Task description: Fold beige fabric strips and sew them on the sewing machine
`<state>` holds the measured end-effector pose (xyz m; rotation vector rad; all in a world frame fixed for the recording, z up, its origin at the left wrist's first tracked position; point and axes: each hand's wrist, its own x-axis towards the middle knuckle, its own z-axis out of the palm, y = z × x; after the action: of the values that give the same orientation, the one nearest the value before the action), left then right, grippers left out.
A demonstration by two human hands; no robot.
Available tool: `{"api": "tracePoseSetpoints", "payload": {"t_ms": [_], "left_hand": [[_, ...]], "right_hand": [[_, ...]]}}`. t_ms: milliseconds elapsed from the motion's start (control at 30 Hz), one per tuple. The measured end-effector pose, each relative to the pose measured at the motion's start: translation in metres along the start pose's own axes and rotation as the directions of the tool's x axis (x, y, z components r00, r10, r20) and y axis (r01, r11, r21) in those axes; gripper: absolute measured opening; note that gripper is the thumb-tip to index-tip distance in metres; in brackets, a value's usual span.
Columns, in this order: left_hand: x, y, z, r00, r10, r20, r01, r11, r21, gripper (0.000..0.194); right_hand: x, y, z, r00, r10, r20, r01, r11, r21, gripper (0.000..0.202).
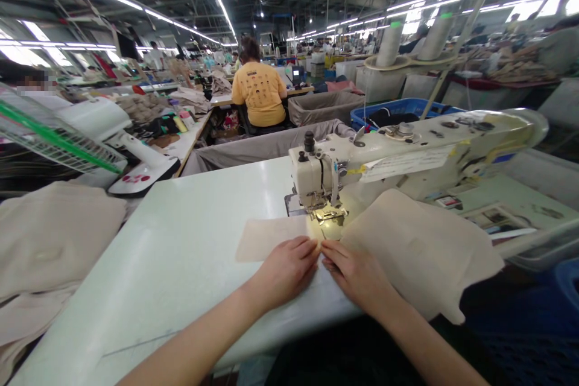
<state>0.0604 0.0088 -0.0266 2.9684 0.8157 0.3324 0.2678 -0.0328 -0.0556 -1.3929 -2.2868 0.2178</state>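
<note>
Just in front of the sewing machine's [312,178] lit needle area, my two hands meet almost fingertip to fingertip. My left hand [296,262] pinches the near edge of a beige fabric piece [260,241], which lies flat on the table to its left. With its fingers pressed together, my right hand [350,265] grips the edge of a larger beige fabric piece [420,247] that spreads to the right and hangs over the table's front edge. The presser foot [330,215] sits right beyond my fingertips. How the two fabric edges overlap is hidden by my fingers.
Beige fabric pieces [54,235] are heaped at the left edge. A white fan [94,120] with a green rim stands beyond them. Behind the machine are a grey cloth bin [262,145], a blue basket [402,107] and thread cones [389,45]. A person in yellow [260,93] sits ahead.
</note>
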Motion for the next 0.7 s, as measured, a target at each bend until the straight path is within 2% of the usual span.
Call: {"api": "tracePoseSetpoints", "payload": {"t_ms": [133, 467, 700], "left_hand": [[0.005, -0.01, 0.0, 1.0, -0.007, -0.026, 0.006, 1.0, -0.026, 0.028], [0.029, -0.049, -0.006, 0.998, -0.011, -0.065, 0.008, 0.999, -0.048, 0.028], [0.031, -0.06, -0.004, 0.994, -0.03, -0.105, 0.025, 0.998, -0.056, 0.028]], "right_hand": [[0.01, 0.0, -0.004, 1.0, 0.013, 0.017, -0.013, 1.0, -0.001, 0.03], [0.048, 0.009, -0.007, 0.998, 0.047, 0.037, -0.046, 0.999, -0.006, 0.024], [0.04, 0.002, -0.011, 0.996, 0.085, 0.037, -0.084, 0.996, -0.003, 0.027]]}}
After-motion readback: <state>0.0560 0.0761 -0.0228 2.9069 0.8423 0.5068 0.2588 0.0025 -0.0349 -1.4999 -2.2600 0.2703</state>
